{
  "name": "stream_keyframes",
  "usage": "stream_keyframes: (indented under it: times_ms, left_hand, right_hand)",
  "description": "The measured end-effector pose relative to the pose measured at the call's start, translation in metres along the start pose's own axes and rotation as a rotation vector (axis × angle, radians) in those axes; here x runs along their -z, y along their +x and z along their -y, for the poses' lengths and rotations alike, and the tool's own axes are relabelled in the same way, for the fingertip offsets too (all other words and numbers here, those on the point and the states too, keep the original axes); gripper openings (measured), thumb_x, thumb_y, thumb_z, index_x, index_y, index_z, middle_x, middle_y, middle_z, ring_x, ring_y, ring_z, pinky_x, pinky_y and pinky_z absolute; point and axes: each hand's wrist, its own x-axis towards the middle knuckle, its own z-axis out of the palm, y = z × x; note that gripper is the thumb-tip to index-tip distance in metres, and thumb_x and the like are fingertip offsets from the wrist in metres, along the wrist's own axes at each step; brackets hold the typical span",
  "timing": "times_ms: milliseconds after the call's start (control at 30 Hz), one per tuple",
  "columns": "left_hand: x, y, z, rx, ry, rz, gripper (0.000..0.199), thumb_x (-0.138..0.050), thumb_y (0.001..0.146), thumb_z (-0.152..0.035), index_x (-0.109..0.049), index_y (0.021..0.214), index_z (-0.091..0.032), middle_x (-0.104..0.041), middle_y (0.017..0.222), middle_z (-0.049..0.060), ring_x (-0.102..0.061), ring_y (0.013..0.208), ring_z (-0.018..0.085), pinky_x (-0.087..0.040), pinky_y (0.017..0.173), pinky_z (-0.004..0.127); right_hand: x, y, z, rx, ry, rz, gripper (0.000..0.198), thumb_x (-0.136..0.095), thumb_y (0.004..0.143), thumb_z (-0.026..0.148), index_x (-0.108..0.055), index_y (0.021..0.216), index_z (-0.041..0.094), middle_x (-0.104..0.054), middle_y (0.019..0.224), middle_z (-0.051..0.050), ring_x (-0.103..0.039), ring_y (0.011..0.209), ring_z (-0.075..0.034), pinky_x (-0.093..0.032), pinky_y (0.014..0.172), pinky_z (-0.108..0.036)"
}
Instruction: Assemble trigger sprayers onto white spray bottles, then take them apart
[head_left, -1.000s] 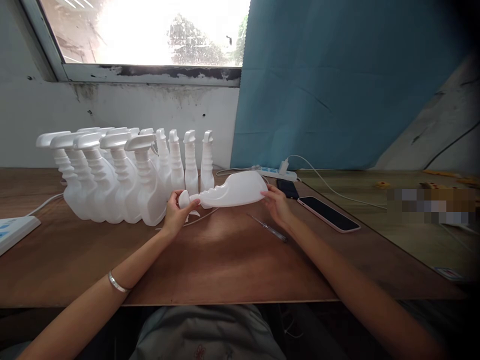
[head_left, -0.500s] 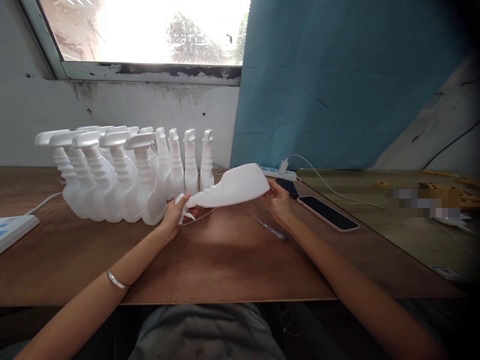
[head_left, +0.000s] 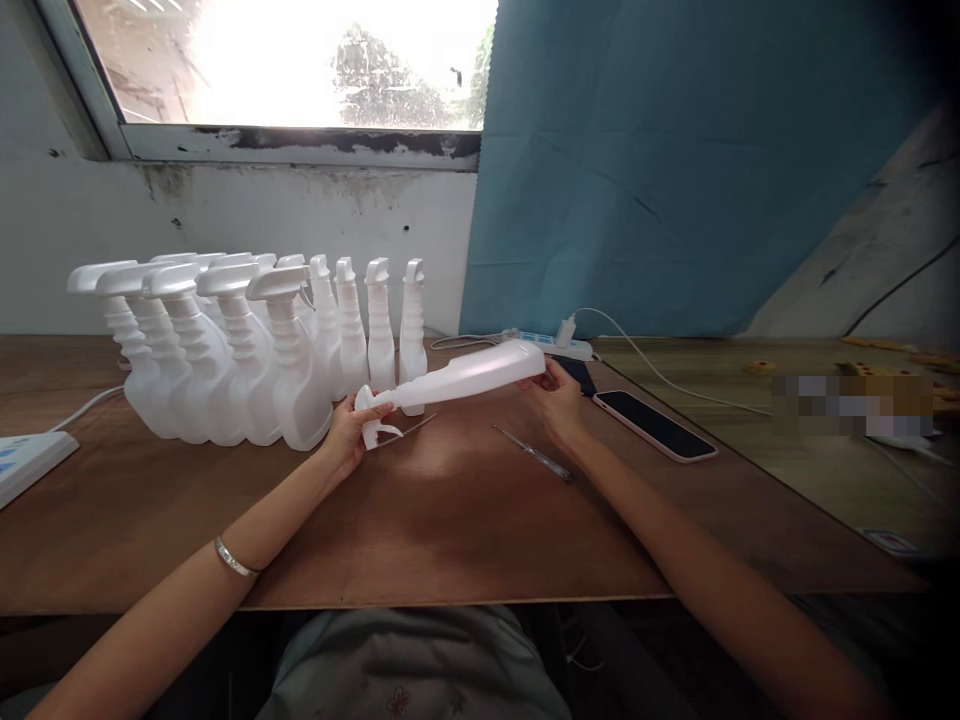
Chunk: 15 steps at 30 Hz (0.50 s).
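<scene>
In hand: one white spray bottle (head_left: 472, 374), stretched between the fingers of both your hands, up off the table (head_left: 457, 530). It lies on a tilt, base end higher at your right fingers, neck lower at your left, narrow edge toward you.

Your left hand (head_left: 347, 432) is closed around the spray head (head_left: 364, 400) and neck, thumb across the front; the trigger (head_left: 390, 430) hangs just below that thumb. Your right hand (head_left: 559, 398) grips the base end; some of its fingertips are hidden behind the plastic.

Done, as far as shows: this bottle carries its head at the neck. Beyond and to the left of your left fingers, the standing bottles (head_left: 300, 390) are upright in close rows, heads on wherever their tops are visible.

Left, in my judgement: the held bottle is not yet set down or released. Cannot tell whether its head is seated tight. The rear bottles are partly hidden, so no count is entered.

Nearby: a screwdriver-like tool (head_left: 534, 454) lies below your right fingers, untouched; a phone (head_left: 655, 427) lies to their right.
</scene>
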Motion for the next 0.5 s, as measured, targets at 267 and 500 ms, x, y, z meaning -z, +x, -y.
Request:
stream_keyframes:
  times_ms: [267, 500]
  left_hand:
    - [0.0003, 0.001, 0.0015, -0.013, 0.004, -0.021, 0.04, -0.074, 0.05, -0.01, -0.054, 0.084, -0.012, -0.062, 0.071, 0.002, -0.058, 0.056, 0.012, -0.049, 0.046, 0.022]
    - [-0.0021, -0.0022, -0.002, 0.013, 0.013, -0.025, 0.039, -0.074, 0.05, -0.01, -0.055, 0.084, -0.011, -0.063, 0.071, 0.003, -0.059, 0.057, 0.013, -0.049, 0.046, 0.023]
  right_hand:
    - [0.0019, -0.002, -0.0009, 0.081, 0.046, 0.041, 0.022, -0.066, 0.064, 0.038, -0.058, 0.077, 0.023, -0.06, 0.085, 0.001, -0.055, 0.089, -0.017, -0.043, 0.083, -0.031]
    - [0.0054, 0.0036, -0.0087, 0.056, -0.004, 0.169, 0.055, -0.073, 0.049, 0.022, -0.059, 0.102, 0.031, -0.056, 0.104, 0.002, -0.054, 0.087, -0.015, -0.046, 0.08, -0.031]
